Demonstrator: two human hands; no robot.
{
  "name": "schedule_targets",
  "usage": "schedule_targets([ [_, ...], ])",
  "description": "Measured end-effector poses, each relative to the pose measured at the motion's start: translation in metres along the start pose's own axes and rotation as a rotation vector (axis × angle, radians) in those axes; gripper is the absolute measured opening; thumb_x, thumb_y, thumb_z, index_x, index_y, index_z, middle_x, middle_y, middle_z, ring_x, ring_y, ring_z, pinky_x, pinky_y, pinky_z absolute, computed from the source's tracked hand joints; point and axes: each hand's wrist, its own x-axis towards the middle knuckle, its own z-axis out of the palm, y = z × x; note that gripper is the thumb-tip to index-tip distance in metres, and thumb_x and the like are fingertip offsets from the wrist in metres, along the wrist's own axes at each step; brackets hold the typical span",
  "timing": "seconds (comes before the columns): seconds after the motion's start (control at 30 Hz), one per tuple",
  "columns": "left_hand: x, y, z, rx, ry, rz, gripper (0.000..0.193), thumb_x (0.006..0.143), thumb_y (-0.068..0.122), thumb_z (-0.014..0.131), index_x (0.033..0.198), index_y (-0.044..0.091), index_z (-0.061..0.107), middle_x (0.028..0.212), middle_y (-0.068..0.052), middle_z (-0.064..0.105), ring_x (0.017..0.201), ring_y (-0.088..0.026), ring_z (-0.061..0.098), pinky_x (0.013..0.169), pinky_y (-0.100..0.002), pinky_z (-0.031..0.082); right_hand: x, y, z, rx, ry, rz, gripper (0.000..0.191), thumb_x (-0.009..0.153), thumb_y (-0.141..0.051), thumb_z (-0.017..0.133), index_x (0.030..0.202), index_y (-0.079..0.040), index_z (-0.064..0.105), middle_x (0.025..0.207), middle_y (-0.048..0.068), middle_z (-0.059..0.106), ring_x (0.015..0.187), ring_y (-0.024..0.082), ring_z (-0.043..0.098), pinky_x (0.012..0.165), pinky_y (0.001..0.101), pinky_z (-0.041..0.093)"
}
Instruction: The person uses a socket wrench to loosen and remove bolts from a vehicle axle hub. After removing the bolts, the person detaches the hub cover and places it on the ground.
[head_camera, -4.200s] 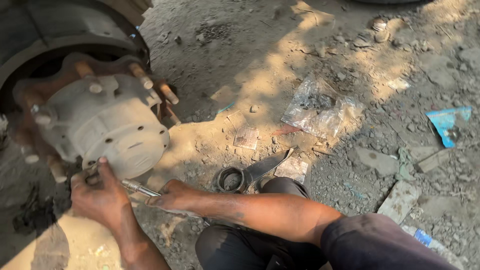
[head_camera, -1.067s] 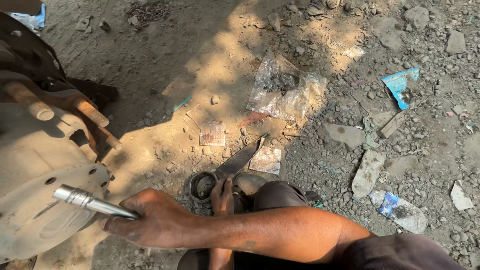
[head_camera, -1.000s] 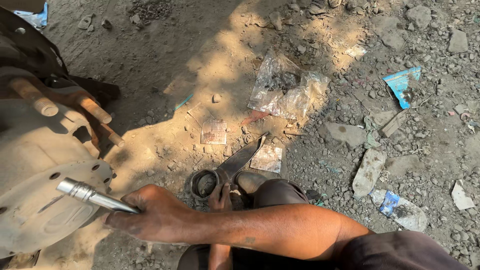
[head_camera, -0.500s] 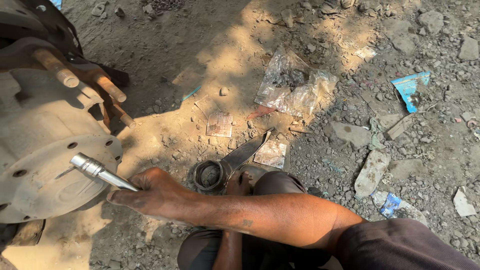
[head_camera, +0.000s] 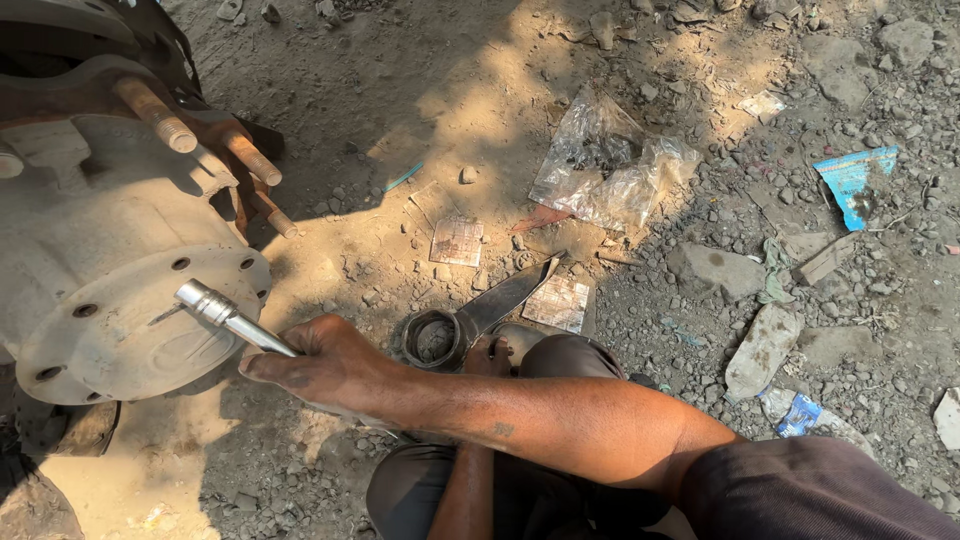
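A large dusty wheel hub (head_camera: 110, 290) with rusty threaded studs (head_camera: 155, 115) fills the left side. My right hand (head_camera: 320, 365) reaches across from the right and is closed around a chrome socket bar (head_camera: 225, 315), whose tip rests against the hub's round face. My left hand (head_camera: 488, 355) comes up from below, under my right forearm. Its fingers rest on a flat dark ring spanner (head_camera: 510, 295) lying on the ground by my knee, beside the spanner's ring end (head_camera: 435, 338). Most of that hand is hidden.
The ground is dirt and gravel. A clear plastic bag (head_camera: 610, 170) with dark small parts lies at centre right. Paper scraps (head_camera: 457, 240), a blue scrap (head_camera: 850, 180) and flat stones (head_camera: 760, 345) are scattered about. My bent knee (head_camera: 560, 355) sits at bottom centre.
My left hand has left the hub's underside and come down to the ring spanner. My right hand keeps the chrome bar, its tip now on the hub face. The view has shifted.
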Motion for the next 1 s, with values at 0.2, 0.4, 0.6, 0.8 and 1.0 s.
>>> schedule_targets([
  [0.2,0.008,-0.006,0.005,0.036,0.003,-0.012,0.049,0.098,0.044,0.055,0.115,0.001,0.071,0.095,-0.014,0.078,0.081,-0.026,0.074,0.078,-0.045,0.056,-0.004,-0.006,0.000,-0.001,0.029,-0.019,0.035,0.099,-0.030,0.068,0.100,0.005,0.071,0.061,0.001,0.055,0.049,0.006,0.050,0.040,0.0279,0.042],
  [0.4,0.003,0.002,0.001,0.079,-0.024,-0.067,0.048,0.099,0.043,0.053,0.119,0.003,0.069,0.097,-0.012,0.079,0.084,-0.025,0.075,0.080,-0.044,0.056,-0.006,-0.010,0.000,0.044,0.014,-0.003,0.034,0.100,-0.029,0.066,0.099,0.005,0.069,0.059,0.000,0.053,0.044,0.006,0.046,0.036,0.0289,0.038],
  [0.6,-0.002,0.017,-0.005,0.108,-0.031,-0.078,0.046,0.100,0.042,0.054,0.121,0.003,0.068,0.099,-0.012,0.078,0.087,-0.025,0.075,0.082,-0.045,0.057,-0.005,-0.012,0.000,0.014,0.022,0.027,0.036,0.101,-0.029,0.066,0.098,0.006,0.069,0.059,0.001,0.054,0.046,0.006,0.048,0.037,0.0284,0.040],
  [0.8,-0.009,0.017,-0.010,0.084,-0.016,-0.079,0.044,0.099,0.040,0.054,0.119,0.003,0.068,0.099,-0.013,0.077,0.087,-0.027,0.075,0.080,-0.046,0.058,-0.007,-0.021,-0.004,0.013,0.020,0.059,0.032,0.100,-0.028,0.062,0.103,0.004,0.068,0.058,0.004,0.056,0.042,0.009,0.049,0.036,0.0303,0.044],
  [1.0,0.006,0.005,-0.012,0.056,0.082,0.046,0.037,0.098,0.036,0.058,0.113,0.004,0.069,0.100,-0.016,0.075,0.088,-0.033,0.073,0.078,-0.048,0.057,-0.007,-0.027,-0.003,0.083,0.039,0.118,0.028,0.098,-0.026,0.063,0.110,-0.002,0.069,0.059,-0.002,0.051,0.041,0.006,0.039,0.034,0.0247,0.031],
])
